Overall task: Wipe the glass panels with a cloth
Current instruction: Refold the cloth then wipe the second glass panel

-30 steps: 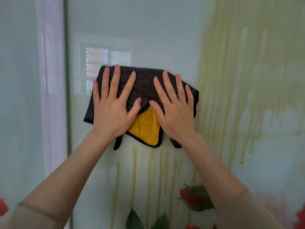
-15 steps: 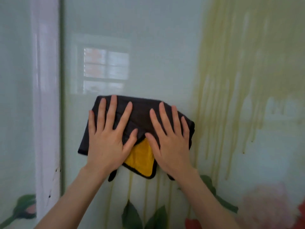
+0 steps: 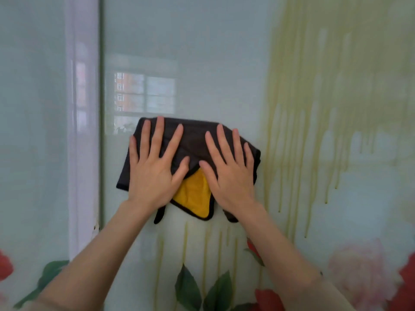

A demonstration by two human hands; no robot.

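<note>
A dark grey cloth (image 3: 194,140) with a yellow underside folded out at its lower edge lies flat against the pale green glass panel (image 3: 202,48). My left hand (image 3: 155,173) presses on the cloth's left half with fingers spread. My right hand (image 3: 229,176) presses on its right half the same way. Yellow drip streaks (image 3: 314,113) cover the glass to the right of the cloth, and thinner streaks run down below it.
A glossy white frame strip (image 3: 83,131) stands upright left of the panel, with another glass panel (image 3: 31,108) beyond it. Printed flowers and leaves (image 3: 363,274) cross the bottom of the glass. A window reflection (image 3: 143,93) shows above the cloth.
Both hands slid the cloth down the panel from where it was a second ago, then a little back up. Their flat hold on the cloth is the same.
</note>
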